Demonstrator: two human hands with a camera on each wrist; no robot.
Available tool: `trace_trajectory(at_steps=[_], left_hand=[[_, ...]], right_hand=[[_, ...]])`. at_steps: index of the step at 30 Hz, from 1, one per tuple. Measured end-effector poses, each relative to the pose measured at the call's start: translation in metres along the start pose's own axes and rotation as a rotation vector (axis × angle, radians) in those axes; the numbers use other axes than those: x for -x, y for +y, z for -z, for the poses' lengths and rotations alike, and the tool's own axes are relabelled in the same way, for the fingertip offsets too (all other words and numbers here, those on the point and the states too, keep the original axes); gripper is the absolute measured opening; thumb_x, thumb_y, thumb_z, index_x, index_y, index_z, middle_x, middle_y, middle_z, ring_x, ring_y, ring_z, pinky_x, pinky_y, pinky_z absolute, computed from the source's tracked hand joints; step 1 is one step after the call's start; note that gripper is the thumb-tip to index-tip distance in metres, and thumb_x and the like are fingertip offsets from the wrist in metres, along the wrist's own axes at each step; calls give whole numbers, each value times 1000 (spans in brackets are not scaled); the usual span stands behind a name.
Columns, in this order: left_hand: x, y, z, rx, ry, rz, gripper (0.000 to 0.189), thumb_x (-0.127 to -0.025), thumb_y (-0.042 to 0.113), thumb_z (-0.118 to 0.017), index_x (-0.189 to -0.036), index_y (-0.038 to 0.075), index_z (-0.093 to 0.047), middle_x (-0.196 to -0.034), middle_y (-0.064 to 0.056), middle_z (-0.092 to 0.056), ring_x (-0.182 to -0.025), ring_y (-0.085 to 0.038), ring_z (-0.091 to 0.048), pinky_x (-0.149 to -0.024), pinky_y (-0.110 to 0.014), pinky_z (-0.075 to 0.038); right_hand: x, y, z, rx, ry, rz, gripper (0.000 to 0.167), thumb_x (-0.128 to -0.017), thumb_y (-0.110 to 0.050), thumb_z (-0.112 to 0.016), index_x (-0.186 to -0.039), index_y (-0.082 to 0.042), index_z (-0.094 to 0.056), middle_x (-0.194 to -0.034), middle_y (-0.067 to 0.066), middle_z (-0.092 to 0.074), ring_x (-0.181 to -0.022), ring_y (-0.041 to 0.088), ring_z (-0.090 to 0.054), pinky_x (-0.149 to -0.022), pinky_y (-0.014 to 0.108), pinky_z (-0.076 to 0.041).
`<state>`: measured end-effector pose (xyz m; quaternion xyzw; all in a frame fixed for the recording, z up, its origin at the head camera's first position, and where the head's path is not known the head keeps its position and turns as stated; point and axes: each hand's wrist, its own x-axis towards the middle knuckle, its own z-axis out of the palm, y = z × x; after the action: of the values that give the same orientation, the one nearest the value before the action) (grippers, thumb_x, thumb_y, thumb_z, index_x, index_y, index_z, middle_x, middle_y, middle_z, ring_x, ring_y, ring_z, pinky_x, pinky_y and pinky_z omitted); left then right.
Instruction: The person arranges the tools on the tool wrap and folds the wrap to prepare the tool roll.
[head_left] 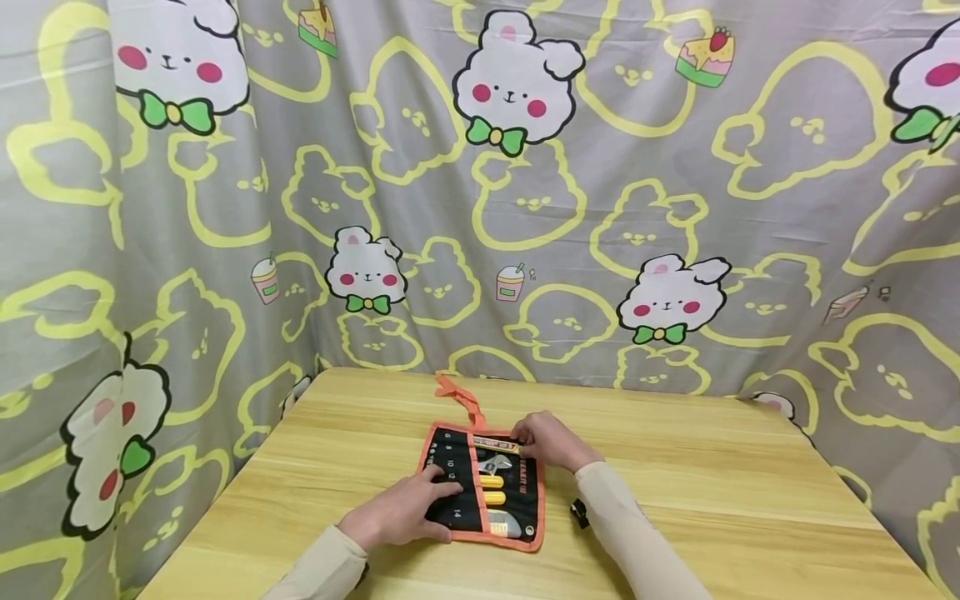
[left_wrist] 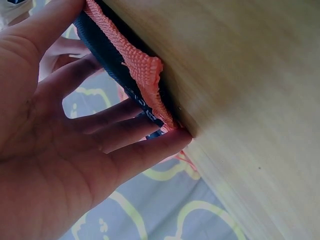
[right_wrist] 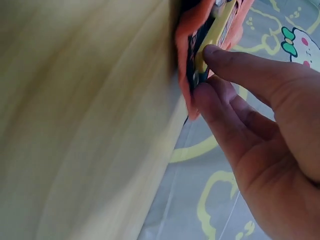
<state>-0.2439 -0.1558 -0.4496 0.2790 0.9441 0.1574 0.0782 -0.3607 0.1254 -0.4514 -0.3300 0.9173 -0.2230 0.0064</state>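
Observation:
A black tool pouch with orange edging (head_left: pixel 459 454) lies unrolled on the table. My left hand (head_left: pixel 401 510) rests on its left part with the fingers spread. In the left wrist view, those fingers (left_wrist: pixel 145 152) touch the orange edge. At the pouch's upper right, my right hand (head_left: pixel 551 442) pinches the end of a flat yellow tool with a printed label (head_left: pixel 495 444); its exact kind is unclear. Thumb and finger close on that yellow piece (right_wrist: pixel 218 30) in the right wrist view. Below it in the pockets sit an adjustable wrench (head_left: pixel 497 463), two yellow handles (head_left: pixel 492 482) and a grey-and-yellow tool (head_left: pixel 506 524).
An orange tie strap (head_left: pixel 461 393) trails from the pouch's top toward the back of the wooden table (head_left: pixel 720 483). A small black object (head_left: pixel 580 512) shows beside the right forearm. A patterned curtain (head_left: pixel 427 208) hangs behind and along the sides.

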Motion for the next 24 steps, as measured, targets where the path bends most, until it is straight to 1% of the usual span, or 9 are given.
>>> trace_trajectory(at_steps=[5, 9, 11, 13, 18, 24], left_hand=[[0, -1, 0, 9, 4, 3, 70, -84, 46, -81, -144, 16, -60, -146, -24, -48, -120, -40, -61, -99, -52, -53], [1, -1, 1, 8, -1, 8, 70, -84, 46, -81, -144, 17, -60, -146, -24, -49, -120, -40, -61, -99, -52, -53], [0, 0, 1, 8, -4, 8, 70, -84, 46, -80, -144, 17, -60, -146, -23, -49, -120, -40, -61, -99, -52, -53], [0, 0, 1, 12, -3, 5, 70, -84, 45, -81, -144, 16, -60, -146, -23, -49, -119, -39, -62, -99, -51, -53], [0, 2, 2, 19, -1, 4, 69, -84, 44, -81, -144, 15, -60, -145, -23, -49, -118, -39, -62, -99, -52, -53], [0, 3, 1, 12, -12, 21, 69, -84, 45, -81, -144, 17, -60, -147, -23, -48, -119, -40, -61, -100, -52, -53]], right_hand=[[1, 5, 2, 2, 10, -37, 19, -86, -2, -81, -104, -5, -78, -96, 7, -74, -84, 17, -66, -76, 39, -58], [0, 7, 0, 36, 4, -54, 8, -86, -7, -83, -90, -8, -77, -81, 0, -68, -72, 12, -57, -69, 34, -53], [-1, 8, -2, 66, 5, -65, 9, -86, -9, -83, -84, -11, -74, -74, -4, -63, -66, 10, -51, -64, 31, -49], [-1, 7, -3, 98, 10, -73, 12, -86, -11, -83, -80, -13, -72, -70, -6, -59, -62, 10, -47, -61, 29, -46], [-2, 4, -5, 155, 35, -80, 16, -87, -10, -82, -77, -14, -70, -72, -6, -57, -63, 10, -46, -61, 31, -44], [-3, -1, -7, 168, 35, -71, 18, -89, -10, -80, -76, -14, -68, -73, -6, -56, -63, 10, -45, -60, 30, -41]])
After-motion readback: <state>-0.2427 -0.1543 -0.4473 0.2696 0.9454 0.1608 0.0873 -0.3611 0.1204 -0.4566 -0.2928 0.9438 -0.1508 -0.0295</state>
